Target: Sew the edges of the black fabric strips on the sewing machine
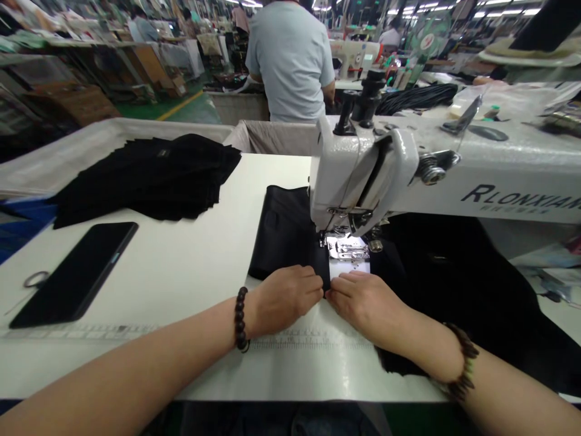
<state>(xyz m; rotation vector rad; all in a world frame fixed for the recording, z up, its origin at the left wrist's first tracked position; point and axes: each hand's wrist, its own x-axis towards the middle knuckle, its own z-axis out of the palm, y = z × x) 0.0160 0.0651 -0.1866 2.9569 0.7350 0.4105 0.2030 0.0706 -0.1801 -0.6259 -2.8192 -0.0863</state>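
A black fabric piece [285, 227] lies under the needle area of a white sewing machine [345, 163]. My left hand [285, 297] has its fingers closed at the near right corner of that fabric. Fingertips almost meeting it, my right hand [363, 303] pinches the same edge just in front of the lit metal needle plate [348, 251]. What exactly lies between the fingertips is partly hidden. More black fabric [445, 278] spreads under the machine arm and past my right forearm.
A stack of black fabric pieces [154, 175] lies at the table's back left. Nearer are a black phone [75, 272] and small scissors [35, 280]. Ruler markings [299, 340] run along the front. Behind the table, a person in a light shirt [290, 60] sits facing away.
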